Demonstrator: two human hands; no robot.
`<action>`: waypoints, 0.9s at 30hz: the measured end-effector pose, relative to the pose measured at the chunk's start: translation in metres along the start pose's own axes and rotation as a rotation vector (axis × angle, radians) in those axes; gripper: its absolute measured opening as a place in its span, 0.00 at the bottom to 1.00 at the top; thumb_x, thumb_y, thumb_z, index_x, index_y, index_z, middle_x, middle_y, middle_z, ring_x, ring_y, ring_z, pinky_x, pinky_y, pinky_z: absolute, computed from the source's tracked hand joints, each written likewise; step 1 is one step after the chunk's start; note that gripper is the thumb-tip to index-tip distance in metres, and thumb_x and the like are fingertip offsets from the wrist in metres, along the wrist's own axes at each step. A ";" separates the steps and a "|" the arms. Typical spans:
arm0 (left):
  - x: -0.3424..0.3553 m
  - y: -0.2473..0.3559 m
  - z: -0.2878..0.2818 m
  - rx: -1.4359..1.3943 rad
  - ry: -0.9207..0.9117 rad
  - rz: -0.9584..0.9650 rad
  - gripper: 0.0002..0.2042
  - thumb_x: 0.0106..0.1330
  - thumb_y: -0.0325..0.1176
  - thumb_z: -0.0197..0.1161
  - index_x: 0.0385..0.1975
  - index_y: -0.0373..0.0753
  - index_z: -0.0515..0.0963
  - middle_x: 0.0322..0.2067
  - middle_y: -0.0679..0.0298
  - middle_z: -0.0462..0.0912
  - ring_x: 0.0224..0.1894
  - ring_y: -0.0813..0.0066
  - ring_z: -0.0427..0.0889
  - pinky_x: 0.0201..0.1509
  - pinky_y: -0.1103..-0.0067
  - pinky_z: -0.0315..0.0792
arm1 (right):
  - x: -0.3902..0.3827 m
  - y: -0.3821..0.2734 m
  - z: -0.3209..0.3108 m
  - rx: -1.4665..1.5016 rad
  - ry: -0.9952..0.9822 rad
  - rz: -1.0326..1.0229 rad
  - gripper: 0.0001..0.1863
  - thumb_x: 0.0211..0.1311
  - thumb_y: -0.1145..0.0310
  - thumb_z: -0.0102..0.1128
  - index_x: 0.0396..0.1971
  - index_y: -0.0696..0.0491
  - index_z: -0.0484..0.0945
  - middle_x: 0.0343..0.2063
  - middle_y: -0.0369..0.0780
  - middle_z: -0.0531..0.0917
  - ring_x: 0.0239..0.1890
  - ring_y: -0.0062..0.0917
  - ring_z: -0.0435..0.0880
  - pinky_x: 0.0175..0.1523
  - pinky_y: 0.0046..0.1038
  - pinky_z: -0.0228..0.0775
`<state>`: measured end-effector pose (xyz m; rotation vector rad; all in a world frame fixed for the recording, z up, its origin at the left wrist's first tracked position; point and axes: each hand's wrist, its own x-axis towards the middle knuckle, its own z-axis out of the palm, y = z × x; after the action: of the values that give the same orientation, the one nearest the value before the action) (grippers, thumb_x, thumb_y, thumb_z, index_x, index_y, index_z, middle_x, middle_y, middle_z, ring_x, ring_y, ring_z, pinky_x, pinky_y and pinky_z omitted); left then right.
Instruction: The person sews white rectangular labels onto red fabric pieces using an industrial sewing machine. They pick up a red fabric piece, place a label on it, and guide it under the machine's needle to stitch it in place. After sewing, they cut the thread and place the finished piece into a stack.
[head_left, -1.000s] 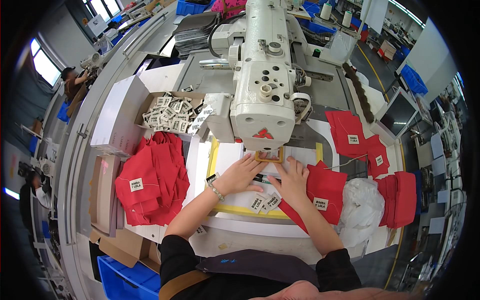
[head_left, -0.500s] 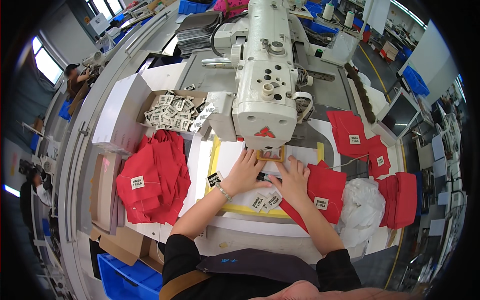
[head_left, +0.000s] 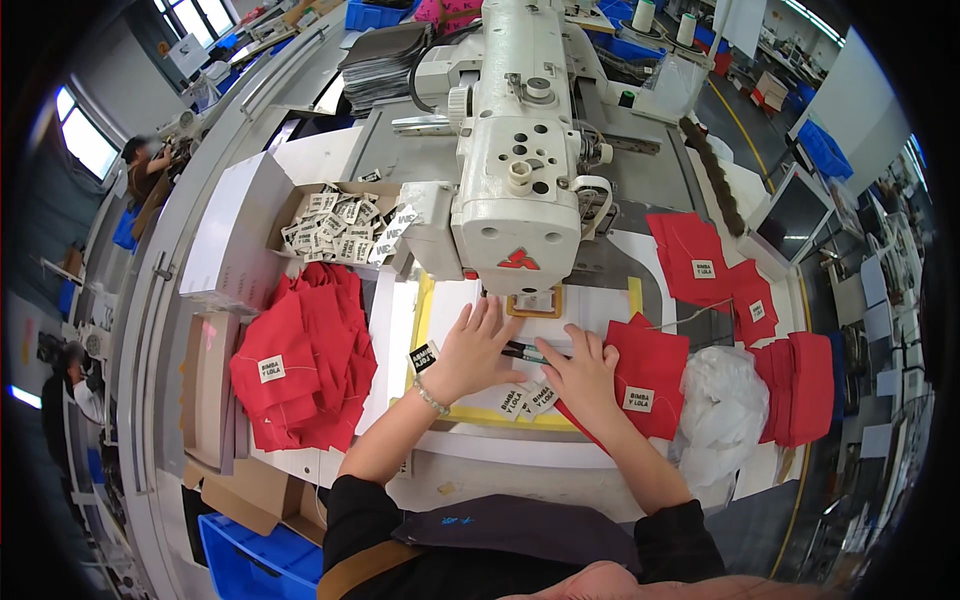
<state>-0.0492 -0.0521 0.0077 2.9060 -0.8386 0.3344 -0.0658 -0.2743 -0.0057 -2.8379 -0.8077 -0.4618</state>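
My left hand [head_left: 472,350] lies on the white work sheet [head_left: 455,296], fingers stretched toward the sewing machine's yellow-edged clamp frame [head_left: 517,302] and holding nothing. Close beside it, my right hand [head_left: 583,378] has bent fingers, with a slim dark two-pronged tool [head_left: 524,352] under its thumb; its exact kind is unclear. A pale piece shows inside the frame, below the machine head [head_left: 517,225]. Printed white labels [head_left: 538,398] lie between my wrists, and a black label [head_left: 423,357] is by my left wrist. Red fabric [head_left: 650,375] with a white label lies partly under my right hand.
On the left are a heap of red pieces [head_left: 300,365] and an open box of labels [head_left: 340,228]. To the right sit more red pieces [head_left: 690,258], a crumpled clear plastic bag [head_left: 722,405] and a red stack [head_left: 800,390]. A screen [head_left: 793,222] stands behind.
My fingertips have drawn back a little from the clamp frame, the right hand's more than the left's. More of the dark tool shows between my hands. The whole view has shifted slightly.
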 end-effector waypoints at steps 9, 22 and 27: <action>-0.045 0.009 -0.062 -0.448 0.267 -0.202 0.15 0.58 0.33 0.67 0.13 0.39 0.70 0.13 0.62 0.68 0.16 0.63 0.70 0.22 0.70 0.64 | -0.038 -0.004 -0.038 0.037 -0.018 0.056 0.20 0.50 0.59 0.68 0.47 0.40 0.81 0.52 0.35 0.73 0.53 0.28 0.69 0.50 0.39 0.52; -0.079 0.023 -0.036 -0.679 0.171 0.003 0.08 0.61 0.27 0.58 0.19 0.39 0.71 0.11 0.61 0.68 0.13 0.60 0.71 0.19 0.70 0.64 | -0.170 0.203 -0.251 -0.255 0.082 0.907 0.07 0.52 0.74 0.63 0.32 0.59 0.83 0.32 0.46 0.84 0.38 0.41 0.82 0.44 0.37 0.71; -0.055 0.036 -0.036 -0.712 0.143 0.165 0.08 0.59 0.27 0.60 0.19 0.40 0.71 0.11 0.63 0.69 0.12 0.62 0.71 0.18 0.71 0.65 | -0.178 0.220 -0.238 -0.341 -0.095 0.740 0.04 0.48 0.76 0.60 0.25 0.58 0.81 0.27 0.47 0.82 0.35 0.43 0.81 0.42 0.39 0.71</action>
<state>-0.1204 -0.0489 0.0305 2.1402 -0.9356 0.1961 -0.1513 -0.6013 0.1447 -3.1850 0.3728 -0.3693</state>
